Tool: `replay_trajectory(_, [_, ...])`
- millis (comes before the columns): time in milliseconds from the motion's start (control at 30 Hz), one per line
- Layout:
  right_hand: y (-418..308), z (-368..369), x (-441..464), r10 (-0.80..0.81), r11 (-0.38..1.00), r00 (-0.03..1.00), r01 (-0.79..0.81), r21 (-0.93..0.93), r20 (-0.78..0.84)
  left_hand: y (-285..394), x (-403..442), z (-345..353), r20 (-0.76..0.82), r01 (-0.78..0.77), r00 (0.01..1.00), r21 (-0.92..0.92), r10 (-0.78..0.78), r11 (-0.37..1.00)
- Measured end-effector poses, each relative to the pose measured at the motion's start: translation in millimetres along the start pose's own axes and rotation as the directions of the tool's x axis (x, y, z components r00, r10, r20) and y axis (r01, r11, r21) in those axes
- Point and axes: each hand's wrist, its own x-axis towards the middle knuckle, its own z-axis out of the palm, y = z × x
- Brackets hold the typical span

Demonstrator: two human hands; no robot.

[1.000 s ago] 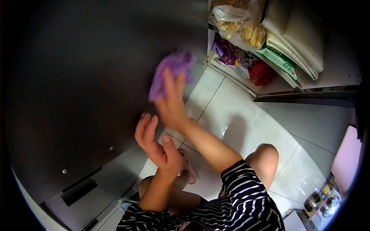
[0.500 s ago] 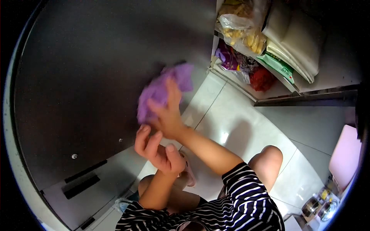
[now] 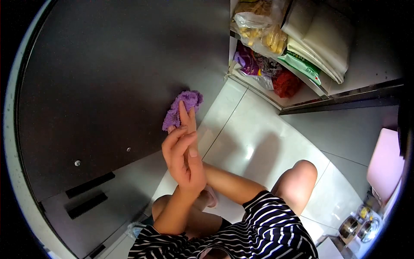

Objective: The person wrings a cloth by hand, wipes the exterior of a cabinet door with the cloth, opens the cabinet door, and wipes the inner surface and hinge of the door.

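A purple fluffy cloth (image 3: 185, 102) lies bunched against a dark cabinet door (image 3: 108, 86). My right hand (image 3: 188, 118) presses the cloth onto the panel with its fingers; its palm and wrist are partly covered by my other hand. Nearer to the camera, my left hand (image 3: 184, 162) hangs in the air with loosely bent fingers, holding nothing. It overlaps my right wrist in the view, and whether they touch I cannot tell.
An open cabinet shelf (image 3: 321, 90) at the upper right holds plastic bags (image 3: 263, 34), a red bag (image 3: 286, 84) and folded sheets (image 3: 323, 43). Two screw knobs sit on the door, including one knob (image 3: 77, 163). Below are tiles (image 3: 233, 116), my knee (image 3: 297, 183) and, far right, a pink panel (image 3: 385, 162).
My right hand has moved down with the cloth, which is now more bunched. My left hand has shifted slightly right and now overlaps it. The view has tilted a little.
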Motion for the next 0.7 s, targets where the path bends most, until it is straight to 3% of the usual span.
replay_trajectory(33, [-3.3,1.3,-0.1,0.045,0.999,0.999,-0.045,0.016,0.017,-0.6,-0.4,-1.0,0.007,0.004,1.0,-0.022,-0.003,1.0])
replay_trajectory(67, [2.8,4.0,5.4,-0.017,0.994,1.0,0.017,-0.105,-0.007,-2.1,-1.0,-2.3,0.013,0.008,1.0,-0.044,-0.008,0.999])
replay_trajectory(167, [2.0,-8.2,63.8,-0.148,0.984,0.979,0.132,-0.119,-0.143,-8.0,-2.5,-7.7,0.017,0.059,0.998,-0.046,-0.058,0.997])
replay_trajectory(200, [6.0,-14.6,90.2,-0.044,0.996,0.976,0.059,0.064,-0.213,-10.2,-3.1,-10.3,0.015,0.08,0.997,-0.033,-0.08,0.996])
replay_trajectory(267, [0.8,-15.4,107.3,0.008,0.981,0.964,0.044,0.189,-0.265,-14.2,-4.6,-15.8,0.031,0.123,0.992,-0.017,-0.122,0.992])
replay_trajectory(333, [-16.9,-14.2,101.7,-0.11,0.99,0.958,0.13,0.061,-0.264,-16.4,-9.5,-19.3,0.012,0.138,0.99,0.003,-0.138,0.99])
replay_trajectory(400, [-24.5,4.5,57.5,-0.115,0.993,0.981,0.11,-0.042,-0.153,-17.2,-18.0,-24.9,-0.05,0.119,0.992,0.04,-0.117,0.992])
replay_trajectory(500, [-1.7,22.4,-7.9,-0.416,0.904,0.907,0.42,-0.082,0.062,-19.4,-23.4,-33.7,-0.257,-0.251,0.918,0.216,0.303,0.944])
replay_trajectory(533, [15.0,25.3,-20.5,-0.549,0.81,0.819,0.57,-0.138,0.166,-23.0,-27.4,-39.7,-0.263,-0.296,0.9,0.218,0.348,0.93])
replay_trajectory(633, [57.4,22.2,-20.3,-0.547,0.768,0.797,0.599,-0.227,0.255,-22.0,-34.9,-44.9,-0.221,-0.193,0.942,0.262,0.253,0.946])
replay_trajectory(700, [66.0,22.5,-0.3,-0.525,0.817,0.846,0.531,-0.223,0.093,-14.9,-30.8,-42.0,-0.192,-0.119,0.967,0.246,0.169,0.962])
